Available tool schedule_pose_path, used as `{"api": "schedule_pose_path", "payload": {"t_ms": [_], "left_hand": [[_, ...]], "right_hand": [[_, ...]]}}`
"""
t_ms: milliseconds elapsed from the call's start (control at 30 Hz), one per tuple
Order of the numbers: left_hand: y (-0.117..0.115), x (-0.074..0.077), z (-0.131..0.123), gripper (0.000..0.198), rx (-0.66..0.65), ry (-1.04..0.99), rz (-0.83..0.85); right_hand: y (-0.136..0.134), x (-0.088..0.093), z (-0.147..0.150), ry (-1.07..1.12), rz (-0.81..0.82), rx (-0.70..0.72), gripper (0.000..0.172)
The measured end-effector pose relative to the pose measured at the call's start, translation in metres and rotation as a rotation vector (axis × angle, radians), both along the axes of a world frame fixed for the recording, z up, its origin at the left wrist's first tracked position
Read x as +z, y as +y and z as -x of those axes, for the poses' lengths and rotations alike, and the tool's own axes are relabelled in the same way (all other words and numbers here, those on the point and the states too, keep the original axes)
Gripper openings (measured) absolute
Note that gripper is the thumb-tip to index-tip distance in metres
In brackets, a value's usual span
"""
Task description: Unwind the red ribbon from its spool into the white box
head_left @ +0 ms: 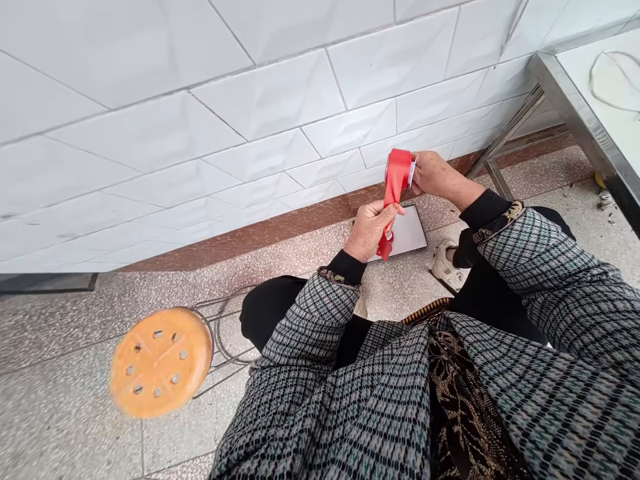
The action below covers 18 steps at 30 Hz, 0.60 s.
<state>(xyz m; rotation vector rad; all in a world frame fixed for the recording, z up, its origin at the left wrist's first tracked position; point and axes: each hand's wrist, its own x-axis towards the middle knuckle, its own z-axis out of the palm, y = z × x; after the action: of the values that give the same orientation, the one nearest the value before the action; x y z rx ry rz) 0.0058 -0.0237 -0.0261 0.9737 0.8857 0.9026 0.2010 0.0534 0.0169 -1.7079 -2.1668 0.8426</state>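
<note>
A roll of red ribbon (399,172) on a white spool is held up in front of the tiled wall. My right hand (431,175) grips the spool from its right side, fingers closed at the rim. Below and to the left, my left hand (372,227) pinches the unwound stretch of ribbon between thumb and fingers. The ribbon's loose end hangs beneath the left hand, and something small and pale shows beside it, too small to name. Under the hands, a white flat board or box (407,233) with a dark edge rests on the floor, partly hidden by the left hand and ribbon.
An orange round stool (161,363) with holes in its seat and thin metal legs lies toppled at left. A metal-framed table (583,127) with a pale cord (617,80) on top stands at right. White tiled wall (280,87) rises ahead, above speckled floor.
</note>
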Motion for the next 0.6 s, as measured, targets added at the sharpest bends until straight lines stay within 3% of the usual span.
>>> {"api": "schedule_pose_path", "payload": {"t_ms": [233, 367, 600], "left_hand": [[-0.002, 0.0, 0.0, 0.062, 0.007, 0.045, 0.006], [0.003, -0.008, 0.001, 0.059, 0.072, 0.049, -0.045], [0.008, -0.016, -0.002, 0.045, 0.149, -0.04, -0.056]], "right_hand": [[0.001, 0.007, 0.004, -0.074, -0.027, -0.07, 0.021], [-0.002, 0.007, 0.003, 0.161, 0.15, 0.044, 0.029], [-0.007, -0.013, 0.008, 0.657, 0.413, 0.223, 0.056]]}}
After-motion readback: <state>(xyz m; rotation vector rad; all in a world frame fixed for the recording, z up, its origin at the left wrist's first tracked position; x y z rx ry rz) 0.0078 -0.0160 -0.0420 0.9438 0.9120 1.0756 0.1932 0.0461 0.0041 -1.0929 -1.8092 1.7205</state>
